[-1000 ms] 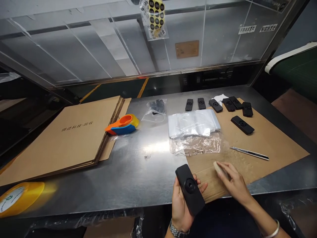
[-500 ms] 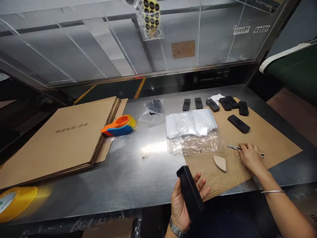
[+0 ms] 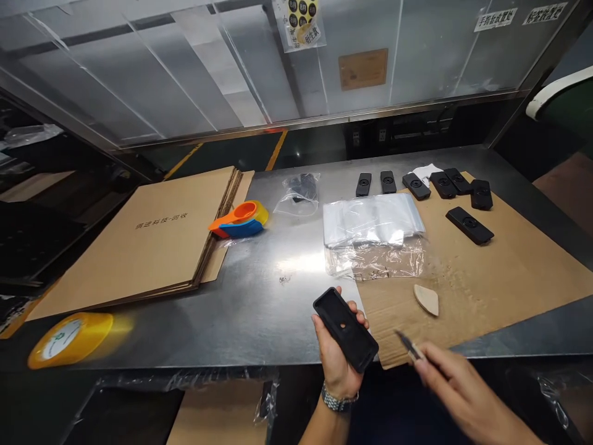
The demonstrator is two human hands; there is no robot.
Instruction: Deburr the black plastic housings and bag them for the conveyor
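Note:
My left hand (image 3: 337,364) is wrapped round a long black plastic case (image 3: 340,324), its hollow side facing up and a small hole near its middle. To the right, my right hand (image 3: 456,377) grips a slim craft knife (image 3: 410,347), its dark tip pointing up and left toward the case but apart from it. Motion blurs the knife a little. Beyond it lies a beige wedge-shaped piece (image 3: 426,300) on the cardboard sheet (image 3: 514,278).
Several black cases (image 3: 469,225) lie along the back right. Clear plastic bags (image 3: 373,222) are stacked mid-table. Leftward are an orange-blue tape dispenser (image 3: 243,219), flat cardboard boxes (image 3: 152,247) and a yellow tape roll (image 3: 69,340). A small bag (image 3: 299,193) lies behind.
My right hand has lifted the craft knife off the cardboard and brought it nearer my left hand. The black case has turned so its hollow side shows. The camera view has shifted.

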